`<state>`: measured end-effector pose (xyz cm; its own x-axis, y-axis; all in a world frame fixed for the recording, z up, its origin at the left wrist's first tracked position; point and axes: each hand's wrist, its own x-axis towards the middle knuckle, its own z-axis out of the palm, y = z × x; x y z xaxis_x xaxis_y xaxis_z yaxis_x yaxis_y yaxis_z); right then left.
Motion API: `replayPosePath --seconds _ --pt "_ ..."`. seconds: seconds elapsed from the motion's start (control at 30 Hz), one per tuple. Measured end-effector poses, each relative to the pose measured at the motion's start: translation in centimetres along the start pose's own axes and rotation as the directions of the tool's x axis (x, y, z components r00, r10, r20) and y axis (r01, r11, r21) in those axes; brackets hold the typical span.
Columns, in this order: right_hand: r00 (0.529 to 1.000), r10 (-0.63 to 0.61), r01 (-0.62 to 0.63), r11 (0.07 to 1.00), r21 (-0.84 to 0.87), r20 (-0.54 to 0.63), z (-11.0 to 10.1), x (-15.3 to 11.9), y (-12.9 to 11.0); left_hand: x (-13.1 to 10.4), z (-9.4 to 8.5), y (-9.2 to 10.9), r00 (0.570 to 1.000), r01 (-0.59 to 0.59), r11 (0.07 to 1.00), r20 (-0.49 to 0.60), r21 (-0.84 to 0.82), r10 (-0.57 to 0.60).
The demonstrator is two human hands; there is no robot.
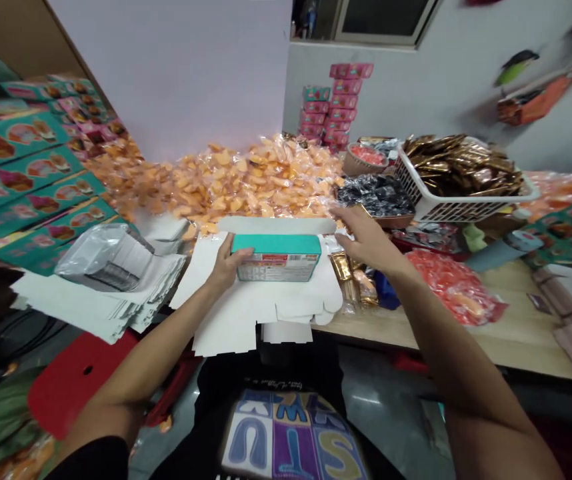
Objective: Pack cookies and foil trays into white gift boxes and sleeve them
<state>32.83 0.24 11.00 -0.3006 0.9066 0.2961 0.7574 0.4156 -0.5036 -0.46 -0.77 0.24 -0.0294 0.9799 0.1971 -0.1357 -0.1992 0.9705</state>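
Observation:
A teal carton (280,259) with printed text and a barcode on its near side lies on flat white card blanks (236,313). My left hand (226,267) grips its left end, thumb on top and the fingers behind it. Just past the carton's right end is my right hand (361,237), fingers apart, apparently with nothing between them. Gold-wrapped packets (349,277) lie below that hand, and black-wrapped packets (376,193) sit in a container behind it.
Orange pieces in clear wrappers (256,177) are heaped along the back. A white basket (476,210) holds gold packets at right, near red packets (451,287). Teal cartons (26,173) are stacked at left, pink boxes (341,107) at the wall. A red stool (81,380) stands below.

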Motion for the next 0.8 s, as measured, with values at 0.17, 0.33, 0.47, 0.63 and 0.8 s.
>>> replayPosePath --seconds 0.17,0.33,0.47,0.63,0.8 --pt "0.92 0.104 0.022 0.949 -0.316 0.377 -2.5 3.5 -5.8 -0.2 -0.6 -0.7 1.0 -0.022 0.995 -0.014 -0.1 0.02" --pt "0.85 0.246 -0.146 0.96 -0.24 0.466 -2.0 4.7 -7.0 -0.4 -0.3 -0.5 1.0 -0.011 0.997 -0.013 -0.079 0.01" --pt "0.902 0.146 -0.014 0.951 -0.31 0.406 -0.7 2.5 -5.7 -0.3 0.2 -0.4 1.0 -0.027 0.997 0.007 -0.071 0.027" --pt "0.963 -0.03 0.122 0.935 -0.334 0.268 2.1 -1.2 -2.7 0.5 -1.0 -0.6 0.997 -0.02 0.997 0.067 -0.075 0.025" --pt "0.969 -0.2 0.219 0.967 -0.129 0.144 3.5 -2.1 0.0 2.9 -5.2 3.2 0.959 -0.282 0.907 0.115 0.311 0.259"
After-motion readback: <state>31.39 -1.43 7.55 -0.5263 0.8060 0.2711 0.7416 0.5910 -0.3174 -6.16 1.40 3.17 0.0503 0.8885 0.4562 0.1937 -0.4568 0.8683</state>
